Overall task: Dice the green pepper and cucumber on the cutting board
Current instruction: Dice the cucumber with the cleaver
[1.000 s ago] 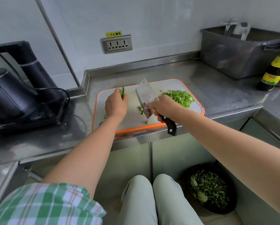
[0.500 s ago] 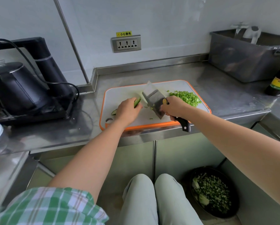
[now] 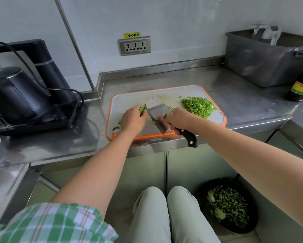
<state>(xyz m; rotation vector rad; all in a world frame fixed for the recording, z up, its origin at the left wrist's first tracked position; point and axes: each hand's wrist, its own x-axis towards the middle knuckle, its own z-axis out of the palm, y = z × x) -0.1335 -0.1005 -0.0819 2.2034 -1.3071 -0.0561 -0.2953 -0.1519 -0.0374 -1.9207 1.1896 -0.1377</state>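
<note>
Left hand (image 3: 132,121), fingers curled, grips a dark-green vegetable strip (image 3: 142,109) on the orange-rimmed cutting board (image 3: 129,100). The cleaver (image 3: 158,114) blade stands just beside the strip, its black handle clasped in the right hand (image 3: 178,120). Bright-green diced pepper (image 3: 199,106) is heaped on the board's right side.

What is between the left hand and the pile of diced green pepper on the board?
In the head view, the cleaver and the right hand gripping its handle lie between them.
</note>
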